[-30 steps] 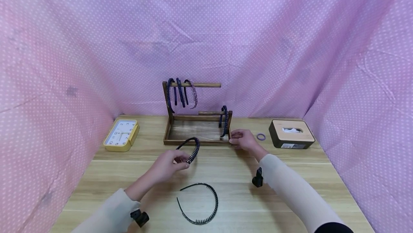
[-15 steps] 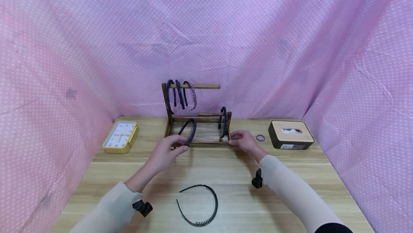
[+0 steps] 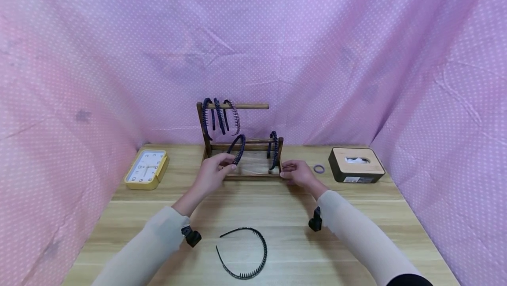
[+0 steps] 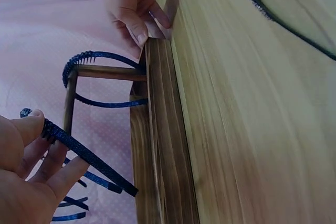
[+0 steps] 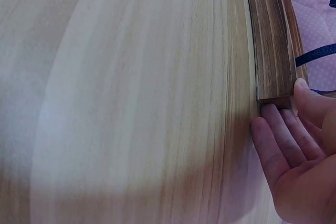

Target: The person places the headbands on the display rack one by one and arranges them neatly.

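My left hand [image 3: 211,174] pinches a dark blue toothed headband [image 3: 242,145] between thumb and fingers, in front of the wooden rack's lower bar [image 3: 257,140]. In the left wrist view, the held headband [image 4: 97,160] slants with one free end near the rack's tray. At the tray's right front corner, my right hand [image 3: 299,174] grips the wooden rack [image 3: 253,177], thumb on the rim and fingers against the end, as the right wrist view shows. One dark headband [image 3: 275,152] hangs on the lower bar by its post. Three others, including a pinkish headband [image 3: 236,119], hang from the upper bar [image 3: 255,106].
Another black toothed headband [image 3: 264,251] lies on the table [image 3: 301,255] near the front. Left of the rack is a yellow clock [image 3: 146,169]. On the right are a purple ring [image 3: 318,169] and a tissue box [image 3: 356,166]. Pink dotted cloth [image 3: 253,35] hangs behind.
My left hand has carried the headband forward and up, from in front of the tray to near the lower bar. The right hand stays on the rack's corner.
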The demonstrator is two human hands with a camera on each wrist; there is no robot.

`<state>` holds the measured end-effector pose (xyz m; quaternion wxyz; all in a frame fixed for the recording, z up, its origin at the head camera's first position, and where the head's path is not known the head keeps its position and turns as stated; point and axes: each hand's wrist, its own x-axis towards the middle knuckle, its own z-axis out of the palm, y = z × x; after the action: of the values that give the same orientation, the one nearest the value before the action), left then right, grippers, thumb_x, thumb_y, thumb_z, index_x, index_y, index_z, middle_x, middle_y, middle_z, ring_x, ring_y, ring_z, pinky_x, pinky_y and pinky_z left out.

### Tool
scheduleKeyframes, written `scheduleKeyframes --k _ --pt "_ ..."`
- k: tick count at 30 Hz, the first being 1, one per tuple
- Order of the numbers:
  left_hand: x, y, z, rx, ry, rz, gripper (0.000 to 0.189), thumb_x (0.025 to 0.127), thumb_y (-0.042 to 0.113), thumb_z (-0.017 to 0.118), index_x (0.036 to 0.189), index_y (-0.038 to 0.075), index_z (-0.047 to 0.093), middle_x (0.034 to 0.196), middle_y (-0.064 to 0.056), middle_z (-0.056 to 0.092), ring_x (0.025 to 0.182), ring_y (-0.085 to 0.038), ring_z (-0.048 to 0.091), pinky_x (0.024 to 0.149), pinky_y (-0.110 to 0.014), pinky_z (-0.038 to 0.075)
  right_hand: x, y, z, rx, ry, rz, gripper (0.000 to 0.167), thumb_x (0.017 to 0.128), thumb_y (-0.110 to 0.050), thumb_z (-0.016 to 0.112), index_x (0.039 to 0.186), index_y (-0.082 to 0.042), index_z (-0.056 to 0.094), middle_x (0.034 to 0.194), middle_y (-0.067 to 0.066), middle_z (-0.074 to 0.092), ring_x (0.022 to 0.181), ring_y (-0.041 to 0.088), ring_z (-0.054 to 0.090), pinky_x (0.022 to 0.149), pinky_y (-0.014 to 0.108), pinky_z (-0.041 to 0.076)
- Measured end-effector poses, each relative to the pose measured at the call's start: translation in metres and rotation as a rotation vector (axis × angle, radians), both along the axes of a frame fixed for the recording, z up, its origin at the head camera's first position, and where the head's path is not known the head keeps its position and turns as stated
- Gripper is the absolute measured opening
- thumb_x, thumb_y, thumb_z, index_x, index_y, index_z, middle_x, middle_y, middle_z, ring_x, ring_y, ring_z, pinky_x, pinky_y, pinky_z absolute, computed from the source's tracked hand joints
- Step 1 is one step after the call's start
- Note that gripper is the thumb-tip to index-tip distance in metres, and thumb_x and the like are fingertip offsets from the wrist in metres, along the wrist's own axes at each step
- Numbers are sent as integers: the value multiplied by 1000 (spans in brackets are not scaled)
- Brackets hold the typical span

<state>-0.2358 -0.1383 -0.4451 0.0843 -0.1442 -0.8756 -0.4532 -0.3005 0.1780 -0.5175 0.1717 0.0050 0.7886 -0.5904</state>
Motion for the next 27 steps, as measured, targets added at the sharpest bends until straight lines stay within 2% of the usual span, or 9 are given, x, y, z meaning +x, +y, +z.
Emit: scheduleKeyframes --k 8,14,20,27 --pt "-16 23 0 46 -49 38 25 99 15 69 123 6 70 113 -11 74 104 -26 69 86 -43 58 -2 -1 -2 5 4 -8 44 95 -1 70 137 5 57 136 28 62 103 27 71 84 45 62" --pt "-33 44 -11 128 -37 49 24 98 11 70 121 2 70 110 -13 74 103 -29 69 92 -44 56 -3 0 -3 4 12 -11 42 95 0 70 135 5 58 134 28 63 100 25 71 83 45 62" --pt "-42 66 -21 247 -96 29 23 98 7 68 119 -3 68 109 -18 72 99 -31 68 83 -46 59 -4 0 -2 16 4 -20 42 95 -2 71 135 2 59 135 26 64 101 23 71 84 44 62" --pt "-50 88 -27 261 -121 21 22 99 7 67 117 -4 67 108 -18 71 98 -30 68 85 -40 58 -3 -1 -3 13 7 -23 42 95 -1 70 135 4 59 135 27 63 105 27 71 86 47 61"
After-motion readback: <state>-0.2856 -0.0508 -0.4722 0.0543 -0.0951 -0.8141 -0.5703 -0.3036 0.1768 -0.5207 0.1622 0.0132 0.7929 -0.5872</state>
